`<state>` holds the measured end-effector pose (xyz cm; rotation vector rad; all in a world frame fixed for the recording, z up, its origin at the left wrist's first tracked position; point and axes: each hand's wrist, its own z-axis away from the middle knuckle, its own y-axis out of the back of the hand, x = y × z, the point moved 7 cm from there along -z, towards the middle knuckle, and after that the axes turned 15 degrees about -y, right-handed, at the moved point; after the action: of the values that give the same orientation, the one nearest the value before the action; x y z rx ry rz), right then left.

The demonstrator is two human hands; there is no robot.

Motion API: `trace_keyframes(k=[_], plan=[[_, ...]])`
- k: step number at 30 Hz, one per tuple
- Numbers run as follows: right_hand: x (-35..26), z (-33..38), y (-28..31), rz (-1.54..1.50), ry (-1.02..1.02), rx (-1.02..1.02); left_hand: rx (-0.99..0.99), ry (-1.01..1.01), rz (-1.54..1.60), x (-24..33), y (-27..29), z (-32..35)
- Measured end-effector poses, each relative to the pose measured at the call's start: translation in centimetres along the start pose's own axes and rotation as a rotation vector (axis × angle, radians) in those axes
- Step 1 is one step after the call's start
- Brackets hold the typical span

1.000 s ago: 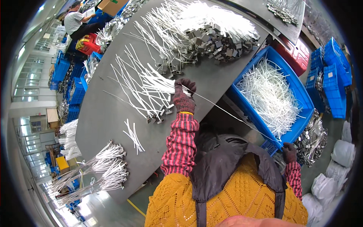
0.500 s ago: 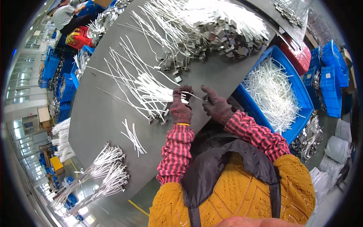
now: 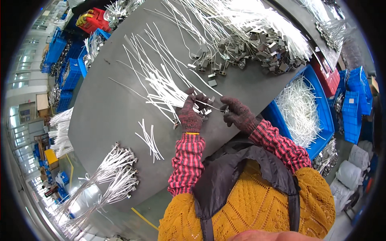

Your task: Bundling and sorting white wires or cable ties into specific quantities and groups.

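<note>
My left hand (image 3: 190, 114), in a dark knitted glove, is closed around the near part of a fanned bunch of white wires (image 3: 165, 86). Small metal end pieces stick out beside its fingers. From this hand a single white wire (image 3: 211, 105) runs across to my right hand (image 3: 239, 114). Gloved too, the right hand pinches that wire's small end piece between thumb and fingertips. Just beyond the hands, a loose grey block (image 3: 212, 83) lies on the dark table (image 3: 104, 92). A few short white strips (image 3: 150, 140) lie left of my left forearm.
A large heap of white wires with grey metal blocks (image 3: 273, 50) covers the far right of the table. Tied wire bundles (image 3: 116, 168) hang over the near left edge. At my right stands a blue crate (image 3: 327, 120) of white strips. Blue crates (image 3: 352, 116) stand farther right.
The whole view has shifted a little, so the table and crates sit differently. Both hands keep their grip, with the wire still stretched between them.
</note>
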<state>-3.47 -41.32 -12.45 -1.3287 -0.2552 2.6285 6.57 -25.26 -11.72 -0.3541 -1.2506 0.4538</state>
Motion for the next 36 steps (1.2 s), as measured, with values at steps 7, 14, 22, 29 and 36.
trace_keyframes(k=[7,14,22,29,36], plan=[[-3.0,0.1,-1.6,0.182,0.151,0.086,-0.267,-0.166,-0.234,-1.6,0.6,0.5],[-5.5,-3.0,-2.1,0.552,0.372,0.248,-0.078,-0.187,-0.861,1.1,3.2,0.5],[-0.7,-16.4,9.4,0.537,0.269,0.48,0.181,0.002,-0.277,4.1,4.0,2.1],[-0.3,-0.6,3.7,0.404,0.439,0.139,-0.184,0.136,-0.314,-2.6,-3.0,3.0],[3.9,15.1,8.1,0.381,0.053,0.159,0.073,0.287,-0.247,-13.1,-8.5,5.1]])
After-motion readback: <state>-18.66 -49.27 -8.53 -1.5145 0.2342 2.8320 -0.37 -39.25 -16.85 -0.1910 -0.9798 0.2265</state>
